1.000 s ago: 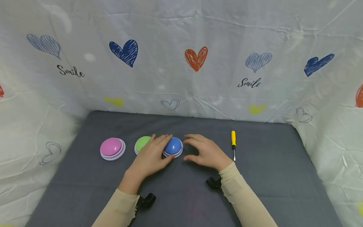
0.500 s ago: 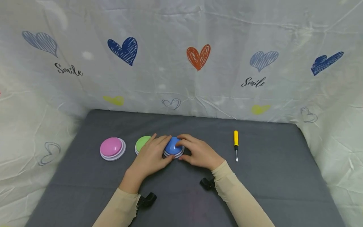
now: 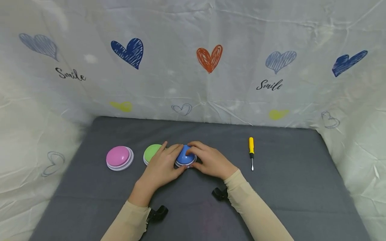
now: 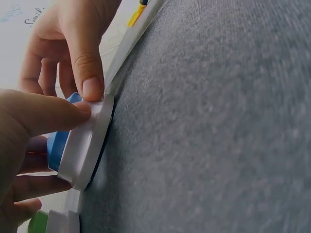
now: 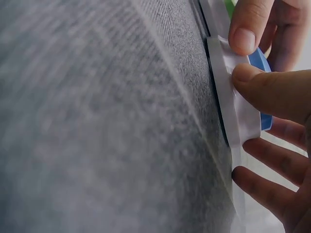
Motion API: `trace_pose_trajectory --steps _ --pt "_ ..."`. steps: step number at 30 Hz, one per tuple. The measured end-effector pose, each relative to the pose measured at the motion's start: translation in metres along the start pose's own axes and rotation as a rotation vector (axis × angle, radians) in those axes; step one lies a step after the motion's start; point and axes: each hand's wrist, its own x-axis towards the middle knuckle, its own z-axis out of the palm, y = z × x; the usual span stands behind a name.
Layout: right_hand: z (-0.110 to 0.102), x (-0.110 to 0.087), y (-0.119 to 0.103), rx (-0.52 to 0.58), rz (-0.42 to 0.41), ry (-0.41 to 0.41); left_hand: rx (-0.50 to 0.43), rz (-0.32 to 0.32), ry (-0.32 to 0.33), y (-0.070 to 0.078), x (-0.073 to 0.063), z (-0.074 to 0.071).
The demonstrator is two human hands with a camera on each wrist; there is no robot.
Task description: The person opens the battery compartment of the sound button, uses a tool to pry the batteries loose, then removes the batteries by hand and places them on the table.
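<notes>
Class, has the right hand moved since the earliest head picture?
Yes, the right hand has moved left, onto the blue button, judged against the pink button.

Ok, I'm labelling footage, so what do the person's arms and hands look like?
Plain beige sleeves cover both arms, ending near the wrists. A small black device sits at each wrist. The left hand and right hand are bare, without gloves.

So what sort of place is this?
Probably a small recording booth: a heart-printed sheet hangs behind and beside a grey table, with black wrist cameras in view.
</notes>
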Motion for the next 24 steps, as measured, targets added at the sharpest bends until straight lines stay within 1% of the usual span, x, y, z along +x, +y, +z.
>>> trace_pose_trajectory --steps 6,11,17,24 --pt "-0.004 -0.011 0.0 0.001 0.019 0.004 -0.003 0.041 0.024 0.006 0.002 0.007" --pt "-0.009 -0.023 0.001 0.005 0.045 0.011 -0.022 0.068 0.036 0.014 0.006 0.011" --pt "-0.012 -0.033 0.002 -0.004 0.066 -0.004 -0.044 0.074 0.029 0.021 0.008 0.015" --pt "-0.015 -0.043 0.003 -0.024 0.051 0.013 -0.053 0.079 0.013 0.03 0.011 0.022"
